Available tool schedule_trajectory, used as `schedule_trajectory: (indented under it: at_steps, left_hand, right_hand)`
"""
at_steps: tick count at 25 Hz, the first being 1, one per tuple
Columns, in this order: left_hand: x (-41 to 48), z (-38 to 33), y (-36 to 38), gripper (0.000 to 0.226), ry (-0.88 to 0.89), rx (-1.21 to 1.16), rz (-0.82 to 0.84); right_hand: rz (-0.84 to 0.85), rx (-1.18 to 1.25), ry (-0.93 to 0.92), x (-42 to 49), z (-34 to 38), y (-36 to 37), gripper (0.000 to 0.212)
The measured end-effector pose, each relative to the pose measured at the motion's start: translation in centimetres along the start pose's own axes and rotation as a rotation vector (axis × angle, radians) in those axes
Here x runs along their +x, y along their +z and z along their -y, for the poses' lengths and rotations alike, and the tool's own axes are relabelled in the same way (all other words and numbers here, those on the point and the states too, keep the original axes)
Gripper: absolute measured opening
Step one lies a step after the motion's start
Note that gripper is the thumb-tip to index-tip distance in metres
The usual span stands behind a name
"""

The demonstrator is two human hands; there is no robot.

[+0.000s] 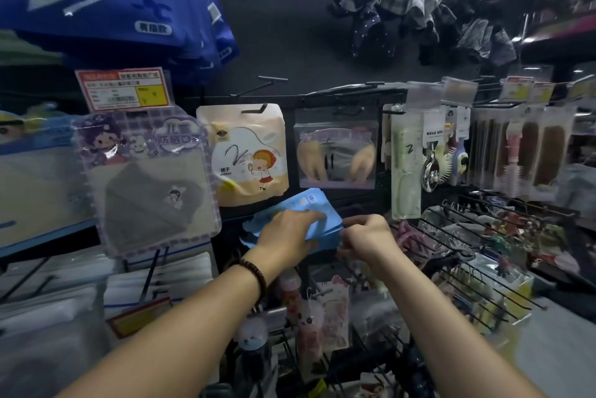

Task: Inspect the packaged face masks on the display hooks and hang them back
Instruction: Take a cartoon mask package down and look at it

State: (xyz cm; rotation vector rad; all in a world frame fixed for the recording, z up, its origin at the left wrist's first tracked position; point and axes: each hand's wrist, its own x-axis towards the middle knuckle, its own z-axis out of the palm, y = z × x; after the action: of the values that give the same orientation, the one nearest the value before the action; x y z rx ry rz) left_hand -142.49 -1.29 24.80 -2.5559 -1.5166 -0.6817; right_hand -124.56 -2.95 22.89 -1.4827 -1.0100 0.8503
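1. The left hand (287,233) grips the stack of blue mask packs (309,204) from above.
2. The right hand (367,235) pinches its 3 o'clock edge.
3. The stack is at 5 o'clock of the mirror pack (248,156).

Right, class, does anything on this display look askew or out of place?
The stack of blue packets is tilted, held by the left hand and right hand, not hanging straight like the mirror packet above.
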Motion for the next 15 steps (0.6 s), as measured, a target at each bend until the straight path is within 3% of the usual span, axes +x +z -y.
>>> schedule_trajectory:
  at_steps: [10,13,15]
  left_hand:
    - [-0.5,1.0,0.2,0.051,0.037,-0.02,-0.044]
    - [-1.0,0.9,0.3,0.034,0.102,0.095,-0.133]
    - [-1.5,0.8,0.5,0.038,0.101,0.119,-0.208]
  right_hand:
    - [0.011,0.273,0.096,-2.2,1.6,0.8,0.013]
    - [0.031,0.352,0.092,-3.0,1.9,0.6,0.019]
    - [0.067,0.413,0.073,-3.8,2.0,0.7,0.021]
